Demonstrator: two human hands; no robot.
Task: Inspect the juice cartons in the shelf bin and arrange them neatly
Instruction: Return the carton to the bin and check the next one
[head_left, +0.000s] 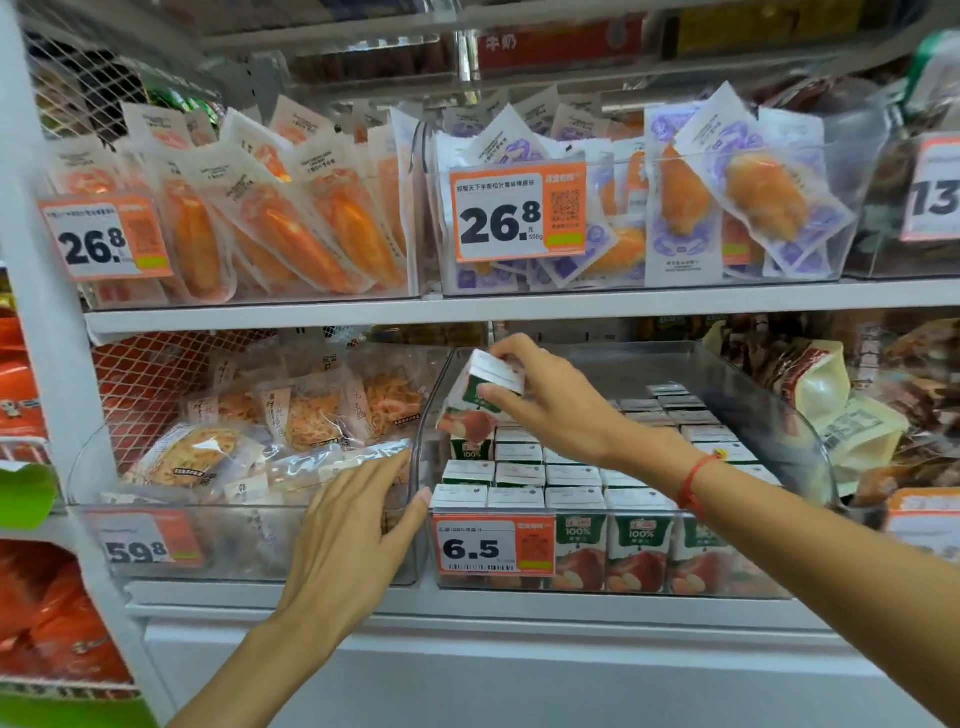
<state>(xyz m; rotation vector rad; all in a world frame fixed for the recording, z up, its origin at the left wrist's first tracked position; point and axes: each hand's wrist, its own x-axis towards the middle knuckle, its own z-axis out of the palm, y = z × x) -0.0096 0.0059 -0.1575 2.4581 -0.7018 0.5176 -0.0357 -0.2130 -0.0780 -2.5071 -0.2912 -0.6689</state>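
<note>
Head view: small green-and-white juice carton (480, 397) gripped at top end by right hand (550, 400), long axis tilted, top toward upper right, above clear plastic bin (769, 410) of upright cartons (571, 478). Left hand (348, 530) relaxed, fingers extended, thumb touching bin's front-left corner.

Green-and-white juice cartons (574, 499) with red apple prints; orange price tag (493, 545); red wrist string (693, 478).
</note>
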